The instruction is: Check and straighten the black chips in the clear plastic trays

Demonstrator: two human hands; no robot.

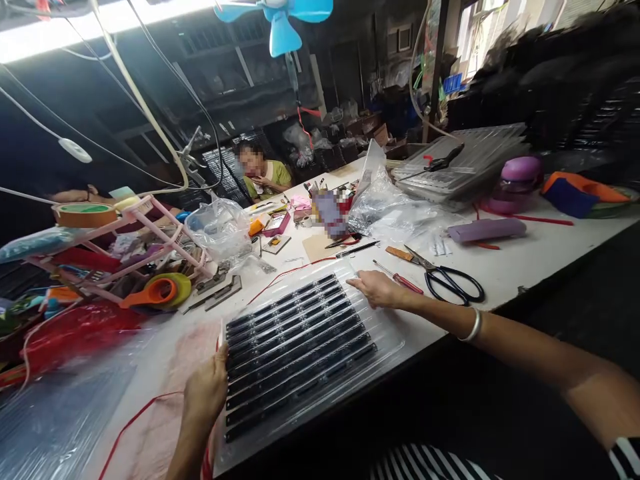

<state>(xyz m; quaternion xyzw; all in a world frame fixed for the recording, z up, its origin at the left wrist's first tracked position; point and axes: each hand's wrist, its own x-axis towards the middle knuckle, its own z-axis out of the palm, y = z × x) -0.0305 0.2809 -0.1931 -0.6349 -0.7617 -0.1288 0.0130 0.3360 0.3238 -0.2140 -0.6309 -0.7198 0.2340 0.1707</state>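
Observation:
A clear plastic tray lies at the near edge of the table, holding several long black strips in parallel rows. My left hand closes on the tray's left edge, thumb on top, its other fingers partly hidden. At the far right side, my right hand grips the tray's rim with the index finger stretched along it. A red-handled screwdriver and black-handled scissors rest just right of that hand. Beyond the tray lies a black pen-like tool.
A pink rack with tape rolls stands left, near metal pieces. Stacked clear trays, plastic bags and a purple case occupy the right. A person sits across the table. A blue fan hangs above.

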